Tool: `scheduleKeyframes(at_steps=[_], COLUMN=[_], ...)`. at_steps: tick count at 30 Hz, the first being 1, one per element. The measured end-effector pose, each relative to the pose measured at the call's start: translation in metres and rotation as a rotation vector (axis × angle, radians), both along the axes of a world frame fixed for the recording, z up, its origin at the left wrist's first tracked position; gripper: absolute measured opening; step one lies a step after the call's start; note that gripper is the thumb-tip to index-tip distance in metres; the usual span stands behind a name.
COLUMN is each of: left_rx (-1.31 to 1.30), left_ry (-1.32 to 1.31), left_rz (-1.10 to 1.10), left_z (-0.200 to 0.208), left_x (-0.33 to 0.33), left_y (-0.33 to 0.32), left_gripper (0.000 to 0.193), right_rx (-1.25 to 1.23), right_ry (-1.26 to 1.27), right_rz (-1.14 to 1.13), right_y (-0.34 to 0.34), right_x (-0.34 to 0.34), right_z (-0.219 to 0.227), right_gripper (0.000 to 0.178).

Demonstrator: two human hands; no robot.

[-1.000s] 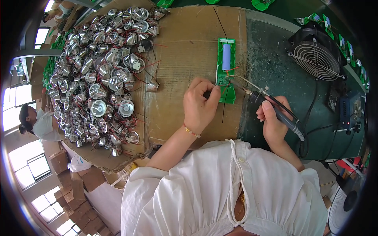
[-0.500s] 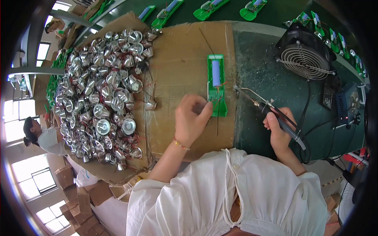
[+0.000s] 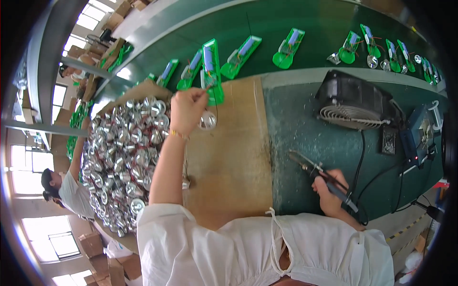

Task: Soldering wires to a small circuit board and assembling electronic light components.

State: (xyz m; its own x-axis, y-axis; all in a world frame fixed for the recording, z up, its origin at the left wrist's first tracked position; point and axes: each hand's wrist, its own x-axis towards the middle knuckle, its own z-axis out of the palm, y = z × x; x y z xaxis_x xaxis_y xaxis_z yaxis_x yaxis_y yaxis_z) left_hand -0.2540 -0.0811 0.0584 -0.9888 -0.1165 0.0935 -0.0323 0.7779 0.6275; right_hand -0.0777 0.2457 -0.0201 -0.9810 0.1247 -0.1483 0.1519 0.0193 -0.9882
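Observation:
My left hand (image 3: 187, 108) is closed, its fingertips pinching the near end of a green plastic housing (image 3: 218, 95) at the far edge of the cardboard. A lilac cylindrical battery, a small circuit board and thin wires sit inside that housing. Just below my left fingers is a silver reflector cup (image 3: 207, 121); whether it is wired to the housing, I cannot tell. In my right hand (image 3: 330, 195) is a soldering iron (image 3: 334, 187), its tip pointing up and left over the dark green tabletop, with a thin bent metal tube alongside.
Many silver reflector cups (image 3: 126, 157) are heaped on the left. A cardboard sheet (image 3: 229, 176) covers the middle. Along the green belt (image 3: 315, 24) beyond lie several similar housings (image 3: 288, 47). A black fan (image 3: 355, 102) and a blue soldering station (image 3: 414, 138) with cables stand right. Co-workers are at left.
My left hand has carried the green housing from the middle of the cardboard to its far left edge, by the belt. My right hand still holds the soldering iron. The view has shifted.

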Motion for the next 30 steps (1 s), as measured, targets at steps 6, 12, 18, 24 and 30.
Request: scheduleKeyframes(at_steps=[6,12,18,24,30], left_rx=[-0.608,-0.428,-0.504,-0.252,-0.098], left_ry=[-0.149,0.201,-0.095,-0.048,-0.048], left_rz=[0.103,-0.212,-0.298,-0.169,0.058], left_z=[-0.009,-0.017,-0.042,-0.016,-0.03], left_x=[-0.14,-0.163,-0.139,0.04,0.181], left_y=[-0.005,0.109,0.139,0.075,0.051], left_gripper=[0.016,0.03,0.022,0.019,0.016], right_rx=[0.01,0.022,-0.006,-0.099,-0.07], right_ry=[0.027,0.18,0.087,0.026,0.102], right_rz=[0.013,0.065,0.05,-0.021,0.02], right_y=[0.004,0.008,0.003,0.002,-0.003], right_x=[0.004,-0.003,0.001,0.004,-0.004], right_z=[-0.004,-0.012,-0.013,0.001,0.0], right_gripper=[0.019,0.026,0.022,0.015,0.015])
